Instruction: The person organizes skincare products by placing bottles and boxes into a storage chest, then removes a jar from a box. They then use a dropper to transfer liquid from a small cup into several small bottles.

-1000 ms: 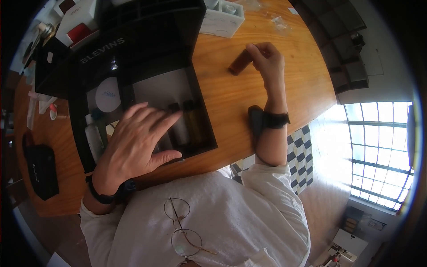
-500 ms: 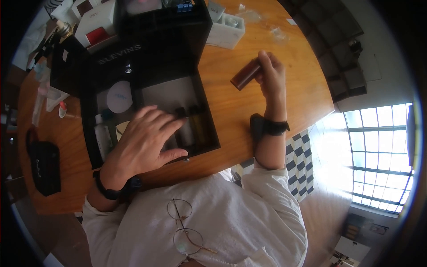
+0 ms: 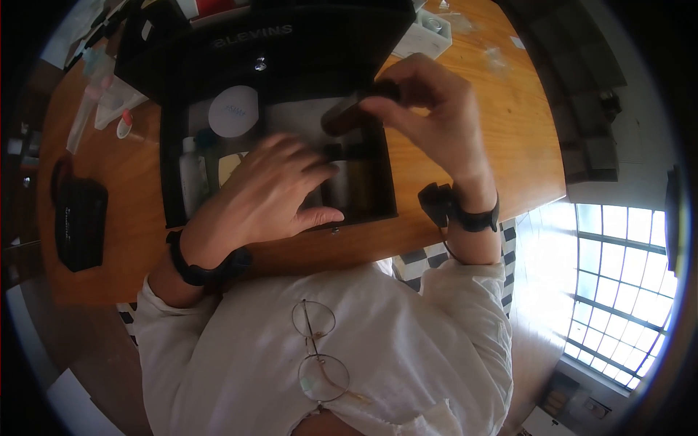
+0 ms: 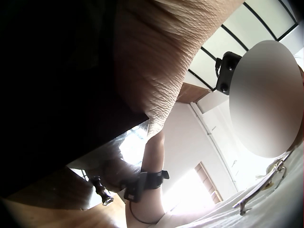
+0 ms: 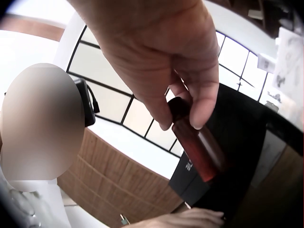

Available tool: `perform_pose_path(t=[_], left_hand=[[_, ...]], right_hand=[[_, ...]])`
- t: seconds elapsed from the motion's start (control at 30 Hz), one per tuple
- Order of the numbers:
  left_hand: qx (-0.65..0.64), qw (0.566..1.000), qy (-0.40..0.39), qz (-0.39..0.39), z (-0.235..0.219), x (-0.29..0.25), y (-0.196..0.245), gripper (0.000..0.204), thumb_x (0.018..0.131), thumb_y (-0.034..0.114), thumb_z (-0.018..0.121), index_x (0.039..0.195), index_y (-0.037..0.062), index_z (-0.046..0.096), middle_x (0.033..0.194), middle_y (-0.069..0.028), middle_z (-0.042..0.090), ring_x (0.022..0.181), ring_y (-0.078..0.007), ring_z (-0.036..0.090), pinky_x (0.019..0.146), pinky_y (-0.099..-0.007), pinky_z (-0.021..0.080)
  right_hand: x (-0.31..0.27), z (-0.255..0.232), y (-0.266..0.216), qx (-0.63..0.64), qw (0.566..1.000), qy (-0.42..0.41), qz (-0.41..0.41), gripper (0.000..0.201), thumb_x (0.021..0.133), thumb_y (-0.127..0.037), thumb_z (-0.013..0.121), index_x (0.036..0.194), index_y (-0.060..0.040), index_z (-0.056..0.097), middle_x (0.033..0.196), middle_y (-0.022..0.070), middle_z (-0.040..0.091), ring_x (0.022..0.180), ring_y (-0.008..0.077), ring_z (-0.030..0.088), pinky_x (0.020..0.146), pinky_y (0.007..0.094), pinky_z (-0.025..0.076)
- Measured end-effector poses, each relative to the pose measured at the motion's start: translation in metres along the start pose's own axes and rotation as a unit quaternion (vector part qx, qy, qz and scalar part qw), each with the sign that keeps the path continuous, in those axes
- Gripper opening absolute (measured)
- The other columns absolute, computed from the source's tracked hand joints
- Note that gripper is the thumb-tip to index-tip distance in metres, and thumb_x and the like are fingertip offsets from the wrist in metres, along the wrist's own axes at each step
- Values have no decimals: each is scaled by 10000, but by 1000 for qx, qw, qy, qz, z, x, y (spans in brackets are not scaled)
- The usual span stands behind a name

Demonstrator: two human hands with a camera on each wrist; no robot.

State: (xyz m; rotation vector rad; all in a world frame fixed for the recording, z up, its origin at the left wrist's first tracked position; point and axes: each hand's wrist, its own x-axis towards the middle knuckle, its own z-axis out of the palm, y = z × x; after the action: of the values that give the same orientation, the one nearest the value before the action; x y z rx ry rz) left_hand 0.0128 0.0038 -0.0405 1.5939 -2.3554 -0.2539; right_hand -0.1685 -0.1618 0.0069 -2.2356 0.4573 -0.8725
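A small dark red bottle with a black cap (image 5: 202, 154) is pinched by its cap end between the thumb and fingers of my right hand (image 3: 447, 109). In the head view the bottle (image 3: 346, 118) is tilted over the right part of an open black box (image 3: 174, 190). My left hand (image 3: 258, 200) reaches over the front of that box, its fingers relaxed and the thumb pointing right. A round white item (image 3: 233, 111), a white-capped bottle (image 3: 193, 174) and several darker bottles lie inside, some partly hidden by the left hand.
The raised lid (image 3: 313, 58) of the box carries the lettering BLEVINS. A black pouch (image 3: 81, 225) lies on the wooden table (image 3: 502, 138) at the left. Behind the lid's right end stands a white box (image 3: 422, 38), with clear plastic scraps near it.
My right hand has brought the red bottle left from above the table to over the box. The left hand stays over the box's front. The head view has shifted.
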Motion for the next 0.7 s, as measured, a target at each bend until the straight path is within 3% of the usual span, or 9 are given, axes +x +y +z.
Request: perform_pose_path(t=[0.17, 0.3, 0.37, 0.47, 0.6, 0.7], left_hand=[[-6, 1000, 5, 1, 0, 0, -1, 580, 879, 567, 623, 1111, 38, 673, 1093, -122, 658, 1085, -306, 587, 1030, -436, 397], [-27, 1000, -5, -10, -2, 1, -2, 466, 884, 493, 654, 1007, 44, 646, 1022, -106, 635, 1038, -309, 584, 1001, -439, 410], [-53, 998, 14, -24, -2, 2, -1, 325, 903, 352, 654, 1000, 47, 604, 1007, -106, 611, 1017, -311, 581, 965, -434, 424], [-130, 989, 47, -53, -5, 3, -1, 171, 903, 124, 607, 1042, 45, 546, 1002, -113, 583, 994, -318, 574, 916, -427, 442], [-202, 970, 119, -62, -1, 2, -3, 288, 857, -102, 481, 1114, 29, 498, 1024, -132, 570, 971, -311, 577, 887, -417, 459], [-312, 932, 130, -128, -11, 2, 1, 369, 811, -157, 401, 1126, 13, 490, 1056, -136, 573, 984, -282, 594, 915, -396, 466]], right_hand=[[11, 40, 10, -26, 993, -91, -69, 275, 763, -67, 798, 953, 26, 622, 889, 147, 644, 708, 252, 702, 589, 328, 555], [19, 50, 25, -23, 984, -159, -83, 259, 745, -42, 779, 941, 12, 619, 893, 155, 654, 765, 308, 695, 654, 370, 556], [20, 51, 33, -43, 976, -182, -109, 242, 734, -24, 760, 928, 3, 618, 893, 157, 661, 807, 338, 688, 696, 397, 553], [17, 50, 38, -95, 971, -203, -83, 187, 739, 8, 693, 911, -19, 626, 894, 141, 680, 862, 351, 678, 727, 416, 542], [11, 59, 52, -173, 957, -195, -126, 177, 751, 40, 617, 902, -47, 651, 897, 117, 696, 871, 340, 684, 720, 417, 546], [9, 61, 53, -183, 953, -204, -133, 210, 755, 48, 603, 917, -62, 677, 901, 105, 706, 889, 332, 684, 743, 420, 546]])
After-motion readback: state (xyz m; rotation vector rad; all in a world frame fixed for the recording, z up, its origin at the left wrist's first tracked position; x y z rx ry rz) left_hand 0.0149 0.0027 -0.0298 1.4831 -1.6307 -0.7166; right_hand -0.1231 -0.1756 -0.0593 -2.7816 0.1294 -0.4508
